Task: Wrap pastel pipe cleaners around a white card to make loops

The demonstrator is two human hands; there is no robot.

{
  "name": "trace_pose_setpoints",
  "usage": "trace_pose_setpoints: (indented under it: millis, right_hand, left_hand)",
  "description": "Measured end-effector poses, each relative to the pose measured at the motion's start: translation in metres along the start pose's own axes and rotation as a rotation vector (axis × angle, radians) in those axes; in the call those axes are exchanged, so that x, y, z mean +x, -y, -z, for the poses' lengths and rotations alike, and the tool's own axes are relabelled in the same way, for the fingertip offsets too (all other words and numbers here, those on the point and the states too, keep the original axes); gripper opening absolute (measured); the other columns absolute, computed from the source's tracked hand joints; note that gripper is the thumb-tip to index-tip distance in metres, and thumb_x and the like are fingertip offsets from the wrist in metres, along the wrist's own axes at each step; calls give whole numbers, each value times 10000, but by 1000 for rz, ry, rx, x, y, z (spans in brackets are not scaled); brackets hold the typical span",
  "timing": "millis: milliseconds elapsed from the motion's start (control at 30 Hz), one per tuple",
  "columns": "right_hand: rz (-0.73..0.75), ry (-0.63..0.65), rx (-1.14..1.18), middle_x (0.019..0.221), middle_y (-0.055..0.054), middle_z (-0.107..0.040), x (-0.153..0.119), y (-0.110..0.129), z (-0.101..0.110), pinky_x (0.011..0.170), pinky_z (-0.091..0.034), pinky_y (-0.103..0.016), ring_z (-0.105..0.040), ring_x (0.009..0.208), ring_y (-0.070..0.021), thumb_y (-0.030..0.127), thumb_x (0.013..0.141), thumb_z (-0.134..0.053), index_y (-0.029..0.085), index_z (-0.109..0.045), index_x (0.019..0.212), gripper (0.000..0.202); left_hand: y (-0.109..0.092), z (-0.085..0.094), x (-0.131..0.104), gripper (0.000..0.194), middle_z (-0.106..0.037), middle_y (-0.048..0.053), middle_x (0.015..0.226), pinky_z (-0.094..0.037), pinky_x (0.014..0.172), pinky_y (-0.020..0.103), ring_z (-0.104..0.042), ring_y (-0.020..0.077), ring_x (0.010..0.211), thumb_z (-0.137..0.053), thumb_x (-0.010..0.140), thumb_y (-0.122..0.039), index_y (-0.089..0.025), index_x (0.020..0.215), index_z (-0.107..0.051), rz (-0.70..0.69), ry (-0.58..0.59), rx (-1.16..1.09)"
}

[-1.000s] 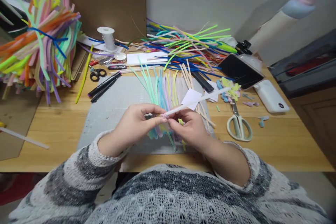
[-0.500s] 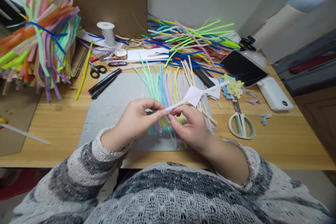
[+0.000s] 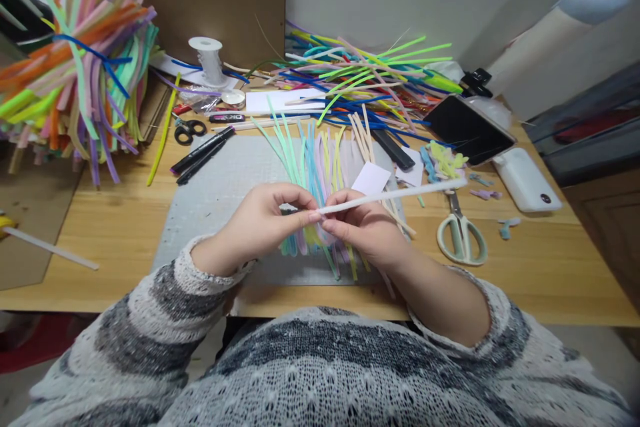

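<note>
A white pipe cleaner (image 3: 400, 193) stretches from my fingertips out to the right, over the back of my right hand. My left hand (image 3: 273, 220) pinches its near end between thumb and fingers. Close against it, my right hand (image 3: 363, 223) is closed on the same end, thumb and forefinger pressed together. Beneath both hands, rows of green, blue, lilac, yellow and peach pipe cleaners (image 3: 314, 160) lie on a grey cutting mat (image 3: 205, 207). A small white paper card (image 3: 371, 178) lies just beyond my right hand.
Green-handled scissors (image 3: 463, 240) lie right of the mat, near a phone (image 3: 470, 130) and a white case (image 3: 527, 180). Black markers (image 3: 203, 155) and small black scissors (image 3: 189, 131) are at left. A big pipe cleaner bundle (image 3: 80, 80) stands far left; a loose pile (image 3: 370, 80) lies behind.
The white pipe cleaner's free end has swung down and to the right, now lying flatter. My right hand has turned slightly, and the whole view has shifted a little.
</note>
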State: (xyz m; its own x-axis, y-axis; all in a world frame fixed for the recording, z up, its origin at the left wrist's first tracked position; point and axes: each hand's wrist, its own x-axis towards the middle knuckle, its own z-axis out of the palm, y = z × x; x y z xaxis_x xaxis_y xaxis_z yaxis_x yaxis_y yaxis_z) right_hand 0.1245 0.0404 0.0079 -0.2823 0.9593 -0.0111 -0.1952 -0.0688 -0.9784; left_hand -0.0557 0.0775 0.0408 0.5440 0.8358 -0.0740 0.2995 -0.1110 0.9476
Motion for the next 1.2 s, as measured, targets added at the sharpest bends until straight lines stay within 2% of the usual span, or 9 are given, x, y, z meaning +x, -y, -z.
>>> trace_pose_setpoints:
  millis: [133, 233, 400, 567, 667, 767, 933, 1067, 1200]
  right_hand:
    - [20, -31, 3, 691, 41, -559, -2, 0, -2, 512, -425, -211, -515, 595, -76, 272, 732, -714, 204, -576, 778, 160]
    - [61, -30, -107, 684, 39, -562, -3, 0, 1, 505, -406, -220, -499, 576, -82, 283, 764, -687, 204, -593, 792, 126]
    - [328, 71, -456, 743, 7, -584, 0, 2, 11, 619, -416, -271, -534, 679, -119, 286, 857, -586, 212, -600, 804, 92]
    - [531, 161, -759, 781, 3, -593, 3, 5, 19, 732, -369, -329, -545, 757, -147, 290, 906, -493, 238, -571, 869, 100]
    - [620, 130, -946, 820, 1, -602, 2, 5, 21, 796, -316, -368, -534, 815, -169, 341, 925, -439, 269, -583, 874, 169]
    - [693, 41, -1071, 841, 18, -601, 0, 4, 21, 856, -272, -392, -522, 875, -184, 348, 901, -502, 314, -605, 841, 124]
    - [648, -103, -1033, 893, -3, -588, -4, 5, 15, 839, -332, -396, -535, 872, -188, 277, 834, -584, 283, -590, 837, 9]
    - [525, -103, -874, 894, -26, -600, -7, 5, 8, 803, -417, -393, -563, 886, -196, 217, 787, -618, 249, -596, 880, 100]
    - [463, -146, -693, 856, -28, -640, -8, 0, -1, 788, -464, -386, -597, 853, -184, 237, 781, -649, 234, -624, 883, 105]
  left_hand:
    - [1, 0, 1, 126, -683, 29, 750, -478, 621, 227, -607, 124, 685, -645, 770, -270, -149, 753, -676, 0, 20, -19]
    - [2, 0, 1, 121, -668, 22, 735, -477, 601, 216, -598, 114, 663, -643, 768, -264, -148, 748, -671, 23, 40, -47]
    - [-3, 1, -1, 151, -636, 11, 661, -459, 493, 203, -571, 101, 544, -634, 769, -290, -144, 731, -646, 98, 125, -137]
    - [-7, 2, -1, 111, -627, -6, 613, -460, 543, 211, -565, 105, 567, -637, 749, -248, -155, 692, -656, 64, 173, -77]
    - [-6, 2, 0, 101, -648, 0, 651, -462, 593, 220, -573, 111, 618, -647, 738, -242, -154, 691, -663, 40, 215, -29]
    - [-5, 2, 0, 102, -661, 9, 672, -461, 614, 231, -583, 121, 642, -647, 736, -244, -155, 689, -664, 32, 242, -11]
    - [-5, 1, -3, 126, -660, 17, 692, -451, 656, 252, -587, 128, 662, -615, 789, -247, -159, 708, -652, -122, 135, 96]
    - [-2, -1, -5, 127, -668, 25, 716, -431, 716, 292, -586, 142, 704, -591, 832, -250, -167, 756, -649, -351, -1, 333]
    - [3, -2, -5, 115, -673, 23, 720, -412, 744, 316, -587, 151, 714, -568, 843, -223, -172, 772, -643, -456, -83, 529]
